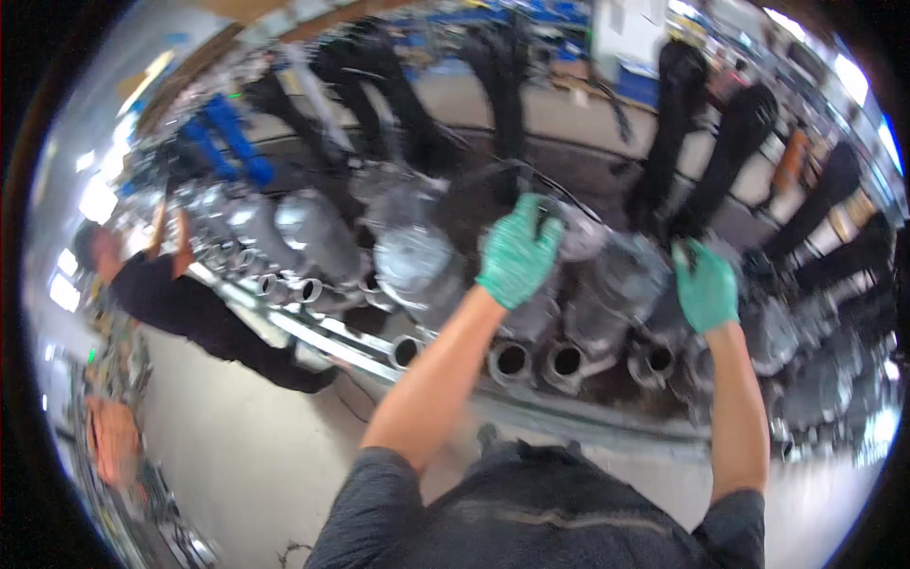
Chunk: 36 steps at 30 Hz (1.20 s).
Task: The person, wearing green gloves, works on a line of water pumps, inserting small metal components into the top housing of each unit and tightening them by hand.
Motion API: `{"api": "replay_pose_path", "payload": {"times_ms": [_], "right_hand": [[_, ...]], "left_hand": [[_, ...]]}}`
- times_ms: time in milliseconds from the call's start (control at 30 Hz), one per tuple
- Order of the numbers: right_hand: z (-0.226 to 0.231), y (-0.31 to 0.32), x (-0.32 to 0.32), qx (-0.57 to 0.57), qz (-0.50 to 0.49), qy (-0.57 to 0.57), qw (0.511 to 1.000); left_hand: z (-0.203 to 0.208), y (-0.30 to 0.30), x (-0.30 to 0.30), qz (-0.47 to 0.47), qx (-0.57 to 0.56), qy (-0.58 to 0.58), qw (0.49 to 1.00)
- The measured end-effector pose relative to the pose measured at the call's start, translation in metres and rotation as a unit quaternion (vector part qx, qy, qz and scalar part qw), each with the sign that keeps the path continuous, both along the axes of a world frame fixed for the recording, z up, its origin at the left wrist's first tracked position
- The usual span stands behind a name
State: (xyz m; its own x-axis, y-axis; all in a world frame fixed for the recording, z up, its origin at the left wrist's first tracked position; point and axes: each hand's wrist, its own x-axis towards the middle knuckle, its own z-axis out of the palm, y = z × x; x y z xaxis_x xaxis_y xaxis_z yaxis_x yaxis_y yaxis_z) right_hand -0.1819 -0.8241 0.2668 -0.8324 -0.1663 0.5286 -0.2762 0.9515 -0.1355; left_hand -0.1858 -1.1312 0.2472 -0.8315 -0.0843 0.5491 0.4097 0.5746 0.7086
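My left hand [519, 251], in a green glove, reaches over a row of grey, plastic-wrapped housings. Its fingers point away from me with a gap between them, and nothing shows in its grip. Just beyond the fingertips runs a thin black cable [561, 192], beside a pale rounded part [580, 237]. My right hand [707, 286], gloved in green too, is at the base of a long black sleeve-like piece [725, 156]. Its fingers are curled together, and what they may hold is hidden and blurred. Between my hands sits a wrapped grey housing [630, 275] above round tube ends [567, 360].
A long bench edge [607, 425] crosses in front of me. More wrapped housings [318, 232] stand at left, near blue pieces [223, 137]. A co-worker in dark clothes [204, 318] works at the far left. Tall black pieces [403, 95] rise along the back. An orange object [790, 161] is at right.
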Motion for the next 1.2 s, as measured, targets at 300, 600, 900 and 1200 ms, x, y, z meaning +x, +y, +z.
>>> {"api": "replay_pose_path", "payload": {"times_ms": [300, 600, 900, 1200], "right_hand": [[0.014, -0.036, 0.001, 0.06, -0.067, -0.044, 0.995], [0.01, -0.042, 0.011, 0.038, -0.147, -0.081, 0.985], [0.03, -0.058, 0.014, -0.001, -0.197, -0.162, 0.967], [0.016, -0.062, -0.004, 0.04, -0.262, -0.097, 0.959]], "left_hand": [[-0.116, 0.043, 0.07, -0.243, -0.147, -0.106, 0.953], [-0.214, 0.055, 0.054, -0.243, 0.063, -0.124, 0.96], [-0.226, 0.087, 0.073, -0.175, -0.028, -0.106, 0.979], [-0.224, 0.121, 0.082, -0.182, -0.018, -0.123, 0.976]]}}
